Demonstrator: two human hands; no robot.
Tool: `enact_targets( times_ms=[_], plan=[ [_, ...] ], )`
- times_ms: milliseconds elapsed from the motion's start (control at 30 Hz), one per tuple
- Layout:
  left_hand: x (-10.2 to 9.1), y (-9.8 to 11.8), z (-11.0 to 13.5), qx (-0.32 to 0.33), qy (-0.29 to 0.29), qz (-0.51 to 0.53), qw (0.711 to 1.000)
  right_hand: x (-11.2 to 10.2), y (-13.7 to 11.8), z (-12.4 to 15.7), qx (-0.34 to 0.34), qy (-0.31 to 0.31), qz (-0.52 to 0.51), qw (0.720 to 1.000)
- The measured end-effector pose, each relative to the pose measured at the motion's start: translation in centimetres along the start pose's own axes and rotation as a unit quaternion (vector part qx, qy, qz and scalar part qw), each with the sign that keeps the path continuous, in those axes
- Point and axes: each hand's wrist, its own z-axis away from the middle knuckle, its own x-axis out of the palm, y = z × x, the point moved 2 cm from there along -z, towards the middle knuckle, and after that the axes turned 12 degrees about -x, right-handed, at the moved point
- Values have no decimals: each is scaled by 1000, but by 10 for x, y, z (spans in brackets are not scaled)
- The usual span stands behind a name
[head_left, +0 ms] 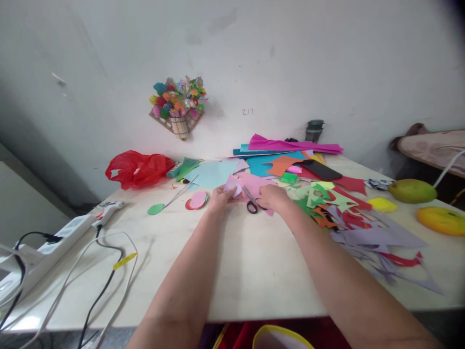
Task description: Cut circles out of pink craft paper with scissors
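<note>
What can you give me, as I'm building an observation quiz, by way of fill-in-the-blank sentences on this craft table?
1. The left hand pinches a pale paper piece, and the black-handled ____ lie at the right hand.
2. The crumpled plastic bag at the table's far left is ____.
3. The wall basket holds paper ____.
Missing words: scissors; red; flowers.
</note>
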Motion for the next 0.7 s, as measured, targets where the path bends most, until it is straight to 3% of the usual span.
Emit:
enact_targets(
  times_ms=[67, 167, 533, 700],
  plan=[
    [1, 0, 0, 2, 2, 5, 1000, 0, -7, 2, -8, -35, 10, 999],
    [2, 1, 2, 0, 13, 19, 1000, 1, -18, 3, -16, -38, 12, 999],
    [0, 1, -2, 12, 15, 23, 1000, 11, -29, -3, -5, -3, 4, 1000],
    [0, 1, -1, 8, 28, 31, 999, 10, -18, -4, 3, 34, -48, 998]
  ],
)
